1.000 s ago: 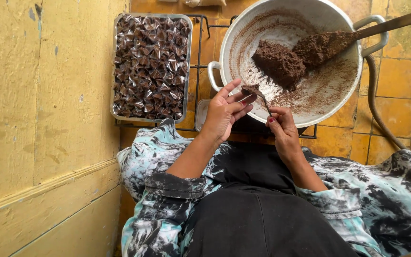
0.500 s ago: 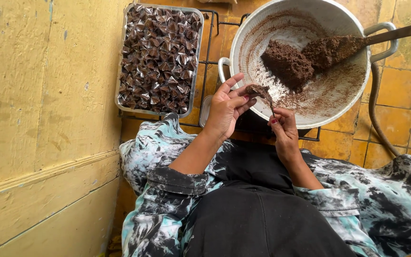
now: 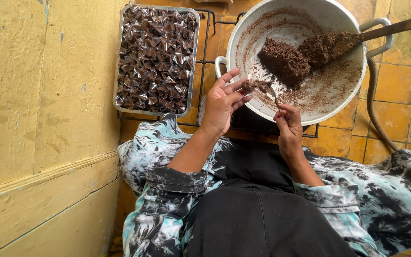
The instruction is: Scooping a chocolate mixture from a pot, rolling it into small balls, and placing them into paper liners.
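I am wrapping 1 small lump of brown paste [image 3: 255, 86], a judgement from the tray [image 3: 193, 57] of finished pieces. My left hand [image 3: 223, 102] cradles it on spread fingertips over the pan [image 3: 243, 35] rim; my right hand [image 3: 288, 127] pinches the thin wrapper edge. Next it needs a tight twist. The paste looks grainy, the wrappers glossy and pointed.
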